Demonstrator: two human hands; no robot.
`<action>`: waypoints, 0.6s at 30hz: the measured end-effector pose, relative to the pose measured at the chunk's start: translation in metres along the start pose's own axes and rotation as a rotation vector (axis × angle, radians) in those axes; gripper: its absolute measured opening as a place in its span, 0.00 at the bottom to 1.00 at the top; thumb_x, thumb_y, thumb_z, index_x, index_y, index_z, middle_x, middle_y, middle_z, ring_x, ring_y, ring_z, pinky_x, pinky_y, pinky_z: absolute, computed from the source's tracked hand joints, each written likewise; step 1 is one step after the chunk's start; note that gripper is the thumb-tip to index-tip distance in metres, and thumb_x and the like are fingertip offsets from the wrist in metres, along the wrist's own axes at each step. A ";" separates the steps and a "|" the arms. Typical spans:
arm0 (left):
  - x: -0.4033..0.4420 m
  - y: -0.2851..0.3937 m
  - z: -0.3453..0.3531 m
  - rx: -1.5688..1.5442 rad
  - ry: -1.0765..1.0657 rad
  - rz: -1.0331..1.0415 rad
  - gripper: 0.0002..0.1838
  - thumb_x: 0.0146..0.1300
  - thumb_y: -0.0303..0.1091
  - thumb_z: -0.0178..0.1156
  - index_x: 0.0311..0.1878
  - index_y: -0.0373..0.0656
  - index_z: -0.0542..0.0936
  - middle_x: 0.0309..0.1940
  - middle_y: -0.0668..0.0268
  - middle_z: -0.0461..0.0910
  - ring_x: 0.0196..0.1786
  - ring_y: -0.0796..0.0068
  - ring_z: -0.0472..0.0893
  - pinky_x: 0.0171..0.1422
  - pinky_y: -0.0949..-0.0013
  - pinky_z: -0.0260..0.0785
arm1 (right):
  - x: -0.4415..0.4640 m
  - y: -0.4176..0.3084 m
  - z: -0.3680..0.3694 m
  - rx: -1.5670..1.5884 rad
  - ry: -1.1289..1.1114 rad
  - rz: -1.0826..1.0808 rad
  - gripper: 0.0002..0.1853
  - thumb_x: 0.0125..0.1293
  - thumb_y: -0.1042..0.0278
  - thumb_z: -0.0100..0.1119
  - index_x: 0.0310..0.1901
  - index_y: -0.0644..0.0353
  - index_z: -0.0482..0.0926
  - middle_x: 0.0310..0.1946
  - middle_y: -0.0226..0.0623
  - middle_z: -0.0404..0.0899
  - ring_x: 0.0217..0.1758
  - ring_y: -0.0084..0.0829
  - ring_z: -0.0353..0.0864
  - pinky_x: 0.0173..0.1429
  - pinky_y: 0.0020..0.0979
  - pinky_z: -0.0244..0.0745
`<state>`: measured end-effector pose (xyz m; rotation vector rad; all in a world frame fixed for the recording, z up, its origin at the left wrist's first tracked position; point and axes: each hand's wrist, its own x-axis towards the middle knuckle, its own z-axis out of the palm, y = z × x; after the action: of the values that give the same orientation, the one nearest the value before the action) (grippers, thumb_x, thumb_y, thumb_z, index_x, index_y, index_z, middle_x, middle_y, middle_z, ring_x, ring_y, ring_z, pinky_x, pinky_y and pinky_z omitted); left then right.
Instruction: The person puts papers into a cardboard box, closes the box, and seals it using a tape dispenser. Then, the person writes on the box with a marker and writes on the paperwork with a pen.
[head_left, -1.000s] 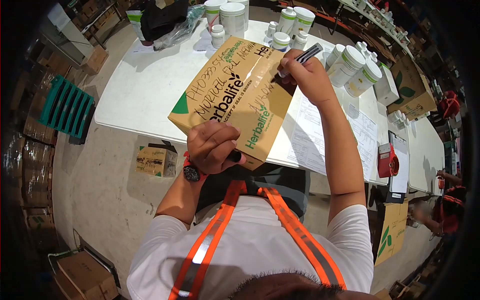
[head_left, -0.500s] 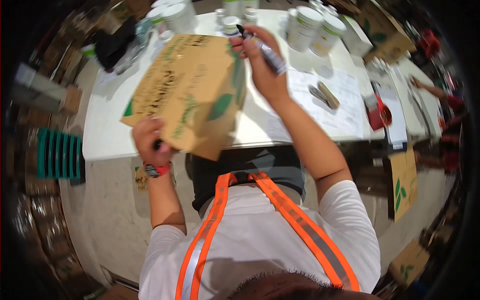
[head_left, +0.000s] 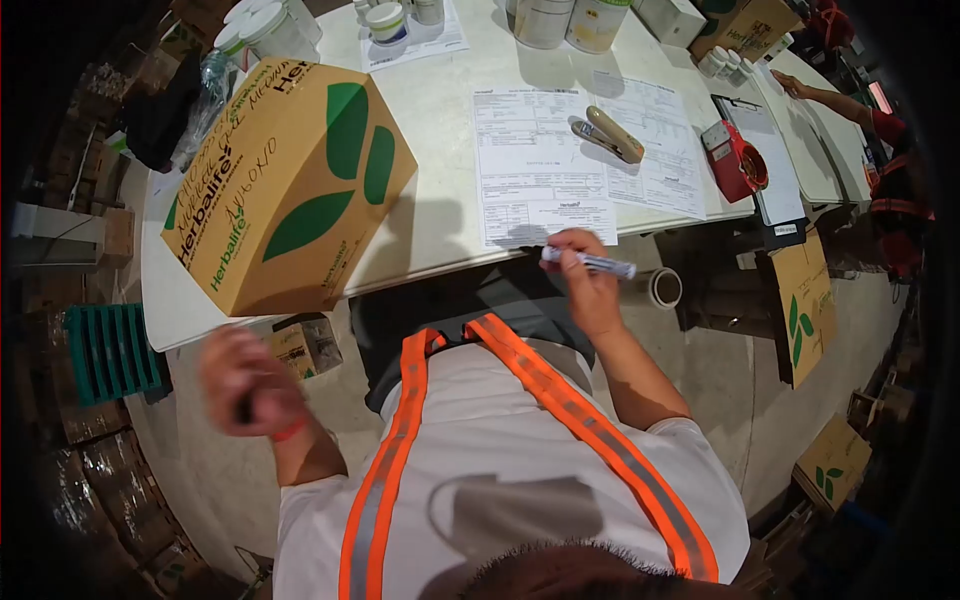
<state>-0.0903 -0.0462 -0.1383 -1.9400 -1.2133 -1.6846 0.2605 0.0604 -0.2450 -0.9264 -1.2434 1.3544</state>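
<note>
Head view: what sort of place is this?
Probably a warehouse packing area. A hand-marked carton sits on a white table, printed forms lie to its right, and what look like film-wrapped boxes are stacked at the left edge.

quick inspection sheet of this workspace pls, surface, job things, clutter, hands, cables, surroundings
Surface: white table, partly in shadow.
Job's things: lettered carton at the table's near left edge; marker in the right hand.
Clutter: printed papers with a stapler-like tool on them; red tape dispenser; clipboard; white tubs along the far side.
Hands: right hand grips the marker; left hand is blurred, off the carton, its grip unclear.
Cables: none made out with certainty; the image edges are dark.
Surroundings: green slatted item on the left; another person's hand on the right.
</note>
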 end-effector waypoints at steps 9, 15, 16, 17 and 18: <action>-0.043 0.034 0.127 -0.386 -0.906 -0.500 0.19 0.62 0.39 0.72 0.50 0.36 0.84 0.33 0.55 0.82 0.35 0.56 0.81 0.41 0.61 0.72 | -0.016 -0.023 0.027 0.152 -0.184 0.004 0.09 0.76 0.64 0.60 0.45 0.62 0.75 0.38 0.34 0.78 0.38 0.21 0.78 0.42 0.25 0.76; -0.041 0.038 0.120 -0.457 -0.967 -0.567 0.18 0.62 0.39 0.71 0.50 0.37 0.84 0.31 0.57 0.80 0.32 0.58 0.78 0.39 0.61 0.70 | -0.022 -0.010 0.021 0.093 -0.211 -0.017 0.08 0.73 0.67 0.63 0.43 0.62 0.76 0.38 0.32 0.78 0.37 0.21 0.77 0.42 0.26 0.74; -0.041 0.038 0.119 -0.448 -0.973 -0.539 0.18 0.62 0.39 0.71 0.50 0.38 0.84 0.31 0.58 0.80 0.32 0.58 0.78 0.39 0.61 0.69 | -0.022 -0.012 0.024 0.094 -0.207 -0.003 0.08 0.73 0.68 0.64 0.43 0.62 0.76 0.37 0.32 0.78 0.37 0.21 0.77 0.42 0.26 0.74; -0.041 0.037 0.118 -0.437 -0.979 -0.512 0.18 0.62 0.40 0.71 0.50 0.38 0.84 0.31 0.58 0.80 0.32 0.58 0.78 0.39 0.61 0.69 | -0.020 -0.015 0.027 -0.024 -0.288 -0.056 0.08 0.72 0.69 0.65 0.43 0.62 0.77 0.36 0.32 0.78 0.37 0.21 0.77 0.42 0.26 0.74; -0.041 0.037 0.117 -0.427 -0.985 -0.485 0.18 0.61 0.40 0.71 0.50 0.39 0.84 0.30 0.58 0.80 0.32 0.58 0.77 0.39 0.61 0.69 | -0.017 -0.020 0.030 -0.143 -0.368 -0.110 0.07 0.71 0.69 0.65 0.43 0.62 0.77 0.35 0.32 0.79 0.36 0.21 0.77 0.41 0.27 0.74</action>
<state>0.0170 -0.0033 -0.1965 -3.1347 -1.8664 -1.1974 0.2383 0.0371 -0.2219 -0.7114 -1.6641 1.4015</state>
